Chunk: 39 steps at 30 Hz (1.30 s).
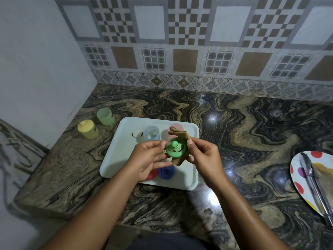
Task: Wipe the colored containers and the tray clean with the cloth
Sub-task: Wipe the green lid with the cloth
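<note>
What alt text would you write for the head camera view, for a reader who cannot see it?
The left hand grips a green container above a white tray while the right hand holds a brown cloth against it. A yellow container and a pale green container stand on the marbled counter left of the tray.

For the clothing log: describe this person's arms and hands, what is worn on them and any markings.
The left forearm and right forearm are bare down to the frame's lower edge; no sleeves show. The left hand and right hand wear no gloves, and no ring, watch, bracelet or marking shows. A dark garment shows between the arms at the bottom edge.
</note>
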{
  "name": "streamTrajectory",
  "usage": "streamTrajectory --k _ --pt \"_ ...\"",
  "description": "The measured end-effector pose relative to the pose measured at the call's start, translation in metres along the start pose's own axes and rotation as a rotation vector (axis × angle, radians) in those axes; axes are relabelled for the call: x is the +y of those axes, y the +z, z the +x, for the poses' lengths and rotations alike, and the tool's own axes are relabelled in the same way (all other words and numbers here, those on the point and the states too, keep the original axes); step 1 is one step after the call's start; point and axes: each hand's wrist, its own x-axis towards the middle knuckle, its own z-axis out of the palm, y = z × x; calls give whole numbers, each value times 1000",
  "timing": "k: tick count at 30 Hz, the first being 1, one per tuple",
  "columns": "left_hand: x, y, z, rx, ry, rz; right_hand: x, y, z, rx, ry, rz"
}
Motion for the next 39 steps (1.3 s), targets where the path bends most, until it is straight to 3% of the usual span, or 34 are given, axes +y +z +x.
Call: streamTrajectory --k 5,10,15,19,25,33,39 --pt "10 -22 -13 -171 -159 -267 -10 19 1 -89 42 138" --pt "16 -43 -26 -385 -157 -411 -19 34 2 -188 -7 133" --pt "22 -49 -28 -227 -76 -506 -20 49 4 -230 -133 -2" --pt "29 -52 -32 -245 -62 -521 -15 54 7 -197 -201 -76" --pt "34 -57 -33 -280 -88 -363 -17 60 7 -220 -251 -114" --pt "31 -47 -32 -200 1 -569 -19 69 8 -166 -306 -64" --pt "34 -52 -38 -327 -79 -428 -21 66 11 -186 -337 -123"
